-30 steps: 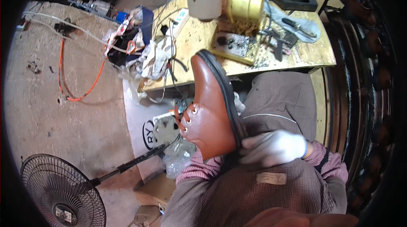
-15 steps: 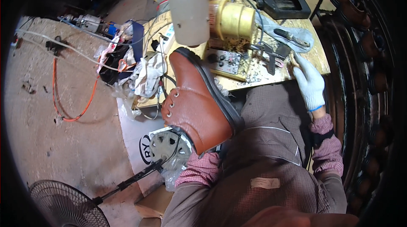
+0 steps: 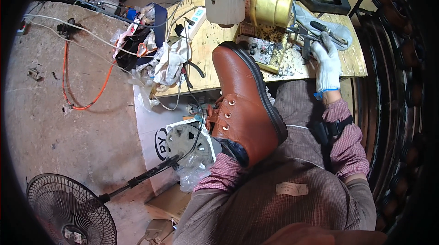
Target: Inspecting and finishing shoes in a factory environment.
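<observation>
Boot (image 3: 244, 103), brown leather, lies tilted over the person's lap with its toe reaching the workbench (image 3: 215, 39) edge; the left hand is inside it, so its grip cannot be told. Farther out, the gloved right hand (image 3: 328, 62) closes around dark pliers (image 3: 305, 46) on the bench, beside a brass drum (image 3: 270, 5).

A flat white printed sheet with a black oval logo (image 3: 161, 141) is lying on the concrete floor under the plywood bench. 1 small beige rectangular cloth label (image 3: 291, 189) is sitting on the checked shirt front. 1 brown cardboard box (image 3: 168, 205) is resting lower down.
</observation>
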